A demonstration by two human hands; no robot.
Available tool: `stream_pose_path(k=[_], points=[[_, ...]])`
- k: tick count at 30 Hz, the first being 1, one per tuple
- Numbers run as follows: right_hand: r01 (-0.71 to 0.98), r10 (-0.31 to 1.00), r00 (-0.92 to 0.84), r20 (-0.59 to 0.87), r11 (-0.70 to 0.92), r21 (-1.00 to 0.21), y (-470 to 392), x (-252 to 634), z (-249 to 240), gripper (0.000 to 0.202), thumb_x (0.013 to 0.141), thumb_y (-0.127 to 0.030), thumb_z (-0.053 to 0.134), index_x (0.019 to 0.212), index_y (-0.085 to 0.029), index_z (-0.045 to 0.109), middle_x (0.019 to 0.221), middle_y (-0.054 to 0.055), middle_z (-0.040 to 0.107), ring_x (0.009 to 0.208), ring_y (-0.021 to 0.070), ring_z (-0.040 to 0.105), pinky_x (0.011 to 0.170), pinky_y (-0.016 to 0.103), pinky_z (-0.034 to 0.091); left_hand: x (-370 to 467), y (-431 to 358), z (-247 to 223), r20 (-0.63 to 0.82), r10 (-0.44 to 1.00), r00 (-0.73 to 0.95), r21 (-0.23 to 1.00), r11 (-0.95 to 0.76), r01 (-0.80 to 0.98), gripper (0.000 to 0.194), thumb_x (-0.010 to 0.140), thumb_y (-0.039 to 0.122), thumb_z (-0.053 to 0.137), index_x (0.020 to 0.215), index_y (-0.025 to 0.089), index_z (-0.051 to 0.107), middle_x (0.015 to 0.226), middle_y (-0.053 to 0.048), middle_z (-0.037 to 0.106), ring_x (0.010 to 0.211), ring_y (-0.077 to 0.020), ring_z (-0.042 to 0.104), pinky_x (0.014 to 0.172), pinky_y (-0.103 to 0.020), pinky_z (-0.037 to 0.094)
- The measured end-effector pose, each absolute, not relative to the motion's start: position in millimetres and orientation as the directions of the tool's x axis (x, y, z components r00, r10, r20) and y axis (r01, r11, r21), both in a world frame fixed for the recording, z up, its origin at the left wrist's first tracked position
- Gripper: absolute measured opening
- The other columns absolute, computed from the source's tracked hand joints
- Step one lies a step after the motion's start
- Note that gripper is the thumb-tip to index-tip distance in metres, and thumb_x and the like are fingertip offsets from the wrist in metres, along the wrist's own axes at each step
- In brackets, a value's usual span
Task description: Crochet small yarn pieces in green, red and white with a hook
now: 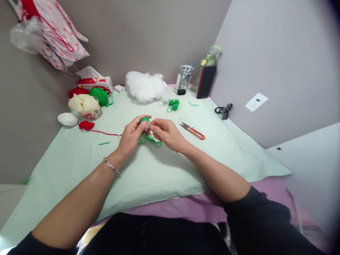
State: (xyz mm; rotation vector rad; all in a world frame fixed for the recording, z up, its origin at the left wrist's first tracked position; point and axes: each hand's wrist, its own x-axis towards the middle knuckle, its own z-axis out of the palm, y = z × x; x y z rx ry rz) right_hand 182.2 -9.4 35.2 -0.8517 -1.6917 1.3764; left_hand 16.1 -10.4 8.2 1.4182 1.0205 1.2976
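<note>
My left hand (132,132) is closed around a small green and white crochet piece (145,120), much of it covered by the fingers. Pinched in my right hand (167,132) is a thin metal crochet hook (147,122), its front end against the piece. Both hands meet just above the cloth. Loose green yarn (150,140) lies in loops beneath them. From the left, a red yarn strand (103,132) runs from a small red bundle (86,125) toward my left hand.
Orange-handled thread snips (193,131) lie right of my hands. Behind are white stuffing (145,86), small green pieces (173,105), a pen cup (184,78), a phone (206,82) and a bottle (203,72). Yarn balls (98,95) and a tissue box (95,84) stand at left.
</note>
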Motion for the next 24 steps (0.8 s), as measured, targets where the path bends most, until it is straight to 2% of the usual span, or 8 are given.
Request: stream_pose_path(k=[3, 9, 18, 24], points=[[0.032, 0.863, -0.476, 0.169, 0.209, -0.977, -8, 184, 34, 0.024, 0.096, -0.027, 0.051, 0.074, -0.02, 0.054, 0.055, -0.008, 0.04, 0.05, 0.009, 0.031, 0.05, 0.024, 0.024, 15, -9, 7, 0.223, 0.968, 0.118, 0.975, -0.22, -0.036, 0.032, 0.094, 0.04, 0.064, 0.117, 0.019, 0.073, 0.076, -0.001, 0.065, 0.07, -0.017, 0.063, 0.069, -0.028, 0.053], [0.255, 0.808, -0.492, 0.324, 0.489, -0.834, -13, 188, 34, 0.021, 0.099, -0.024, 0.048, 0.082, -0.02, 0.059, 0.063, -0.005, 0.047, 0.059, 0.0114, 0.038, 0.059, 0.026, 0.027, 12, -7, 4, 0.224, 0.965, 0.136, 0.974, -0.221, -0.039, 0.029, 0.094, 0.038, 0.065, 0.114, 0.019, 0.075, 0.07, 0.0, 0.066, 0.066, -0.0176, 0.062, 0.067, -0.029, 0.053], [0.133, 0.821, -0.498, 0.28, 0.391, -0.911, -13, 186, 34, 0.022, 0.101, -0.03, 0.047, 0.084, -0.02, 0.057, 0.068, -0.004, 0.05, 0.06, 0.0114, 0.039, 0.059, 0.025, 0.03, 12, -14, 22, 0.202, 0.966, 0.161, 0.979, -0.193, -0.071, 0.033, 0.091, 0.036, 0.064, 0.117, 0.019, 0.076, 0.081, -0.003, 0.07, 0.073, -0.0187, 0.067, 0.07, -0.03, 0.056], [0.302, 0.785, -0.527, 0.327, 0.532, -0.791, -15, 190, 34, 0.02, 0.103, -0.025, 0.045, 0.086, -0.022, 0.056, 0.069, -0.003, 0.052, 0.06, 0.0123, 0.039, 0.061, 0.026, 0.028, 12, -10, 14, 0.226, 0.965, 0.134, 0.974, -0.227, -0.007, 0.029, 0.092, 0.037, 0.063, 0.112, 0.02, 0.076, 0.075, -0.002, 0.068, 0.069, -0.0192, 0.064, 0.066, -0.03, 0.053]])
